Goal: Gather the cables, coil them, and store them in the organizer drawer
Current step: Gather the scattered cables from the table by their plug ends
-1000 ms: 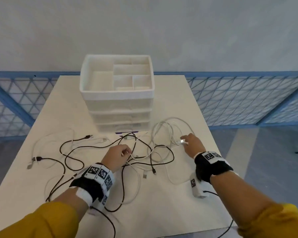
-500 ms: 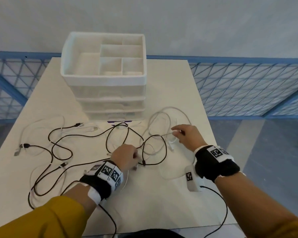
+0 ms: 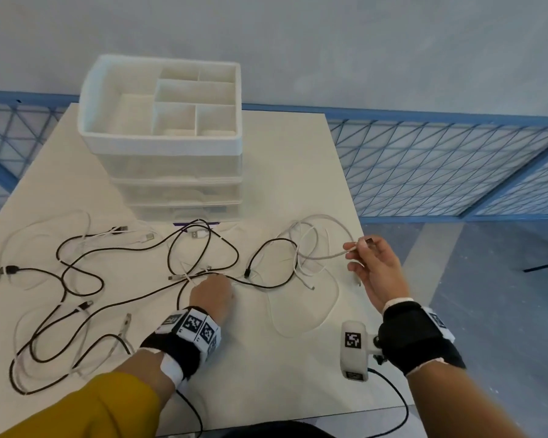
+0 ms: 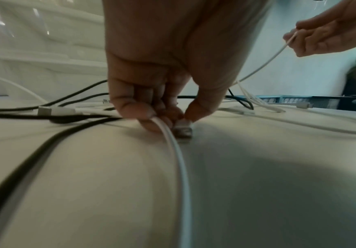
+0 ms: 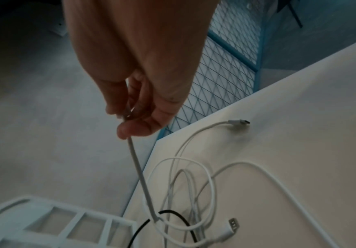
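Observation:
Several black cables (image 3: 76, 273) and white cables (image 3: 317, 235) lie tangled on the white table (image 3: 285, 172). My left hand (image 3: 211, 292) is down on the table in the middle of the tangle, fingertips pinching a white cable (image 4: 173, 142) beside its plug (image 4: 183, 129). My right hand (image 3: 374, 263) is raised near the table's right edge and pinches the end of a white cable (image 5: 139, 169), which runs taut down to the loops. The white organizer (image 3: 165, 140) stands at the back, its drawers shut and its top tray holding empty compartments.
The table's right edge (image 3: 351, 197) lies just under my right hand, with a blue mesh fence (image 3: 440, 172) and grey floor beyond. A loose white plug (image 5: 238, 122) lies near that edge. Wrist-camera leads trail off the front edge.
My right hand lifted the white cable end up and to the right, pulling it taut. My left hand slid right along the table to pinch a white cable near its plug.

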Motion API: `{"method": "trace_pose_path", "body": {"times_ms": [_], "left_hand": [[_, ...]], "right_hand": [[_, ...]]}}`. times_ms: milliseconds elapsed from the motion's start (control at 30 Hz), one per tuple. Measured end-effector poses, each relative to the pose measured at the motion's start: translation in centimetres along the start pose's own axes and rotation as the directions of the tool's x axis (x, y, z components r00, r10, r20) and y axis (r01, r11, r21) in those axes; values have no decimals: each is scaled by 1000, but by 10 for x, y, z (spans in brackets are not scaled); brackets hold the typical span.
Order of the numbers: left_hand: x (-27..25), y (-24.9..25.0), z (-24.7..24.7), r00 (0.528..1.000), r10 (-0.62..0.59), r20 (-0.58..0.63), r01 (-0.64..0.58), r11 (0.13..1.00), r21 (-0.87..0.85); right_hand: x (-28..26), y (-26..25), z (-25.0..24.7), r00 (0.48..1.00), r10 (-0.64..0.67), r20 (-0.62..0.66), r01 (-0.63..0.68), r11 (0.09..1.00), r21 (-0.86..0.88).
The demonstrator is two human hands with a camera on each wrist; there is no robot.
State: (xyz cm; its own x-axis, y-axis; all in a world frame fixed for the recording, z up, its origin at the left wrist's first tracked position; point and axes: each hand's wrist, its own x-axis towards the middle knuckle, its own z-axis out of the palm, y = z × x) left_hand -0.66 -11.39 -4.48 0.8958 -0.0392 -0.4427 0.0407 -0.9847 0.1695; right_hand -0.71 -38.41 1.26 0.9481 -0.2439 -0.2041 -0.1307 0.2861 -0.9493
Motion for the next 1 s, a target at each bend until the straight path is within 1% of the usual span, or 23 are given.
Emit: {"method": "trace_pose_path", "body": {"times_ms": [67, 100, 133, 167, 200, 233, 267, 300, 367, 400, 433, 500, 600, 667, 733, 767, 800, 833, 867, 900, 933, 967, 1000], "left_hand": [[-3, 2, -9, 1000, 14, 4, -14, 996, 85], [-6, 3, -18, 999, 26, -26, -25, 998, 50], [-10, 5, -29, 994, 53, -93, -59, 996, -65], [-15, 7, -43, 979, 82, -189, -125, 966, -228], [-22, 8, -59, 947, 111, -302, -226, 897, -379], [-29, 10, -75, 902, 130, -411, -334, 815, -474], [-35, 12, -90, 866, 134, -481, -416, 728, -545], [-41, 13, -102, 854, 146, -499, -468, 632, -617], [-47, 14, -116, 868, 205, -453, -495, 441, -749], [-47, 13, -117, 869, 236, -434, -494, 393, -775], [-46, 10, -116, 868, 245, -432, -496, 382, -779], [-44, 6, -110, 858, 215, -465, -513, 364, -778], [-40, 5, -104, 878, 226, -422, -473, 266, -840], [-39, 10, -104, 884, 292, -365, -435, 231, -870], [-36, 14, -104, 879, 315, -357, -442, 259, -859], [-33, 15, -104, 882, 304, -361, -444, 275, -853], [-31, 16, -104, 888, 289, -359, -437, 283, -854], [-28, 16, -105, 892, 286, -349, -424, 268, -865], [-29, 16, -106, 893, 297, -337, -413, 244, -878], [-29, 17, -108, 888, 319, -332, -408, 212, -888], [-31, 17, -111, 879, 340, -334, -415, 201, -887], [-33, 16, -114, 870, 350, -348, -435, 213, -875], [-35, 14, -116, 867, 334, -370, -463, 263, -847]], "right_hand": [[-6, 2, 8, 997, -21, 80, 29, 995, -98], [-11, 4, 16, 991, -28, 134, 52, 983, -178], [-16, 7, 25, 980, -33, 197, 86, 958, -272], [-21, 11, 35, 962, -32, 269, 133, 921, -366], [-26, 16, 45, 942, -28, 335, 183, 878, -442], [-30, 20, 57, 921, -34, 389, 235, 843, -484], [-35, 22, 68, 903, -61, 426, 286, 824, -488], [-38, 22, 80, 893, -107, 436, 328, 819, -471], [-42, 16, 101, 895, -183, 407, 346, 861, -374], [-42, 11, 110, 901, -193, 388, 320, 901, -294], [-43, 7, 118, 902, -190, 387, 292, 930, -223], [-44, -1, 130, 892, -180, 414, 265, 951, -158], [-42, -8, 140, 869, -143, 473, 263, 944, -198], [-34, -11, 140, 871, -206, 446, 367, 876, -313], [-23, -18, 135, 871, -277, 407, 446, 793, -416], [-18, -23, 132, 873, -274, 404, 446, 784, -432], [-15, -26, 130, 881, -227, 415, 409, 806, -428], [-13, -28, 128, 877, -135, 461, 338, 856, -391], [-14, -29, 128, 844, -28, 536, 255, 900, -354], [-17, -30, 131, 785, 64, 617, 192, 921, -340], [-20, -27, 136, 736, 122, 666, 166, 921, -353], [-23, -24, 142, 712, 148, 687, 147, 925, -352], [-25, -22, 148, 716, 157, 681, 122, 932, -342]]}}
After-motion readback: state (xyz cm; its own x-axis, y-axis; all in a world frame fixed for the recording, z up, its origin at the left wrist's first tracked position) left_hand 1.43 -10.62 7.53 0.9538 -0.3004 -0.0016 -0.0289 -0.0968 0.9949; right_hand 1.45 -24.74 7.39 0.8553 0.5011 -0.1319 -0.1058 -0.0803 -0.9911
